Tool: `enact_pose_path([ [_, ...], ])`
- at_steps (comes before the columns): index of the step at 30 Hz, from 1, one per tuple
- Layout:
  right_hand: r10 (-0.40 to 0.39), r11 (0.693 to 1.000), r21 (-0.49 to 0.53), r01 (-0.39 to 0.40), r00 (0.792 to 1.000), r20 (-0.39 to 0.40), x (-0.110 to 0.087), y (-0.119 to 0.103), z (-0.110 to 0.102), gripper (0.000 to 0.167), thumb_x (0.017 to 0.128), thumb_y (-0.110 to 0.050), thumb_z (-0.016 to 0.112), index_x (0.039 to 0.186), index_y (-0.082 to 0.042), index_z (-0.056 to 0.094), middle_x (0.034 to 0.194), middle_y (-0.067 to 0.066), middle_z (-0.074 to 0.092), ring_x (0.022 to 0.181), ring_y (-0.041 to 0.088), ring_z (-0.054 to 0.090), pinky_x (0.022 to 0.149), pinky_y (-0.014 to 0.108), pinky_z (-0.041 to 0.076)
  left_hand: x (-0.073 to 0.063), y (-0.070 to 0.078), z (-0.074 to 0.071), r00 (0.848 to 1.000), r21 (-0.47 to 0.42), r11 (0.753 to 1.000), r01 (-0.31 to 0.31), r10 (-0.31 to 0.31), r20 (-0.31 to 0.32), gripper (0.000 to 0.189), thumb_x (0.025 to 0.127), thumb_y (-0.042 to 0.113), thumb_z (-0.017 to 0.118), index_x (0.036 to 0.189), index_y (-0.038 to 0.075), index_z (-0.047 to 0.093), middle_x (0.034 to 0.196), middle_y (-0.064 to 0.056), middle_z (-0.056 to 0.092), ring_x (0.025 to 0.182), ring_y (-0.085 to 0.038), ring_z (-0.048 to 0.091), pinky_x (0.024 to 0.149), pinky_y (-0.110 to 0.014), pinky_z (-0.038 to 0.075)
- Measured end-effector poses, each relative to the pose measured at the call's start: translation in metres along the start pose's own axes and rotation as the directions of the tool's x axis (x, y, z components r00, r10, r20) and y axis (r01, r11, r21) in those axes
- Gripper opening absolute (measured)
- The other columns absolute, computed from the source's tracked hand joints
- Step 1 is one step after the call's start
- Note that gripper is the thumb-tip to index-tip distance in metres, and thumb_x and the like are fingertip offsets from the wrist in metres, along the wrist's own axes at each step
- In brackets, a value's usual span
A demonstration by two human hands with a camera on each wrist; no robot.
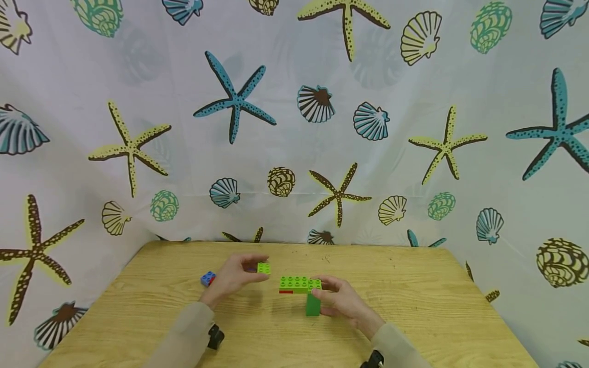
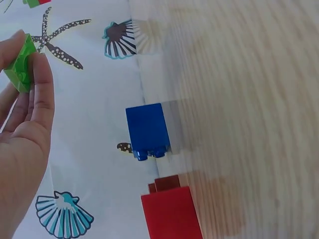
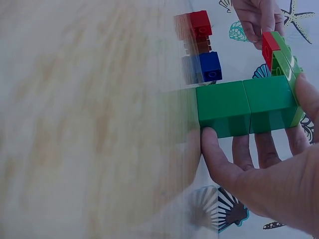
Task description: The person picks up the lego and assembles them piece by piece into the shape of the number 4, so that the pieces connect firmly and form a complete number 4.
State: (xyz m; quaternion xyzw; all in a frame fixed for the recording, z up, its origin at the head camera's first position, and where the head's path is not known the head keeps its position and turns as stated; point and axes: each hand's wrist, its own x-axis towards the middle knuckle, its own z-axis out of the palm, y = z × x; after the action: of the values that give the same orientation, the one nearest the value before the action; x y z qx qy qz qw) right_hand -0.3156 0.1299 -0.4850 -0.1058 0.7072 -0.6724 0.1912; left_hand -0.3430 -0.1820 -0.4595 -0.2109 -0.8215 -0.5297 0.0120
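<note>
My left hand (image 1: 234,276) pinches a small light green toy brick (image 1: 264,268) between thumb and fingers, raised over the table. The same brick (image 2: 21,69) shows at the upper left of the left wrist view. With my right hand (image 1: 342,301) I grip a brick structure around its post. Two dark green bricks (image 3: 224,109) stacked on the table form that post. On top, a long light green brick (image 1: 293,283) juts out to the left, with a red brick (image 3: 269,49) under its free end. The two hands are apart, the small brick just left of the structure.
A blue brick (image 2: 148,127) and a red brick (image 2: 172,214) stand on the wooden table (image 1: 405,286) near my left hand, with a brown brick (image 3: 203,46) close by. Behind the table hangs a white curtain (image 1: 285,143) printed with starfish and shells.
</note>
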Motion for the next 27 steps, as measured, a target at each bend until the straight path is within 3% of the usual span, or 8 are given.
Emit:
enact_pose_path([
  [9,-0.003,1.0,0.001,0.003,1.0,-0.006,0.0,-0.001,0.001,0.055,0.09,-0.034,0.071,0.139,-0.015,0.055,0.135,0.011,0.055,0.109,0.015,0.059,0.089,0.044,0.055,0.0,0.012,0.01,0.999,-0.017,0.999,-0.027,0.027,-0.017,0.042,0.086,0.015,0.076,0.126,0.008,0.065,0.127,-0.016,0.064,0.104,-0.025,0.061,0.082,-0.025,0.051],
  [14,0.0,1.0,0.005,0.0,1.0,-0.017,0.0,-0.002,0.002,0.054,0.089,-0.033,0.072,0.138,-0.015,0.056,0.133,0.01,0.056,0.107,0.015,0.059,0.087,0.042,0.056,0.0,0.019,0.017,1.0,-0.059,0.998,-0.002,0.002,0.0,0.041,0.087,0.017,0.075,0.127,0.009,0.066,0.126,-0.013,0.065,0.101,-0.02,0.062,0.082,-0.027,0.052],
  [22,0.005,1.0,0.011,-0.004,1.0,-0.021,0.001,-0.001,0.002,0.054,0.089,-0.031,0.072,0.138,-0.014,0.056,0.131,0.009,0.057,0.105,0.015,0.059,0.085,0.041,0.057,0.003,0.025,0.033,1.0,-0.151,0.988,-0.01,0.012,0.013,0.041,0.087,0.009,0.074,0.126,0.002,0.065,0.125,-0.02,0.065,0.105,-0.027,0.067,0.084,-0.027,0.056],
  [27,0.005,1.0,0.006,-0.005,1.0,-0.023,0.001,0.0,0.001,0.056,0.09,-0.031,0.072,0.14,-0.013,0.054,0.132,0.01,0.056,0.106,0.016,0.059,0.085,0.041,0.057,0.004,0.029,0.045,1.0,-0.106,0.994,-0.002,0.002,0.002,0.039,0.084,0.021,0.078,0.121,0.011,0.07,0.118,-0.01,0.07,0.102,-0.023,0.067,0.086,-0.031,0.056],
])
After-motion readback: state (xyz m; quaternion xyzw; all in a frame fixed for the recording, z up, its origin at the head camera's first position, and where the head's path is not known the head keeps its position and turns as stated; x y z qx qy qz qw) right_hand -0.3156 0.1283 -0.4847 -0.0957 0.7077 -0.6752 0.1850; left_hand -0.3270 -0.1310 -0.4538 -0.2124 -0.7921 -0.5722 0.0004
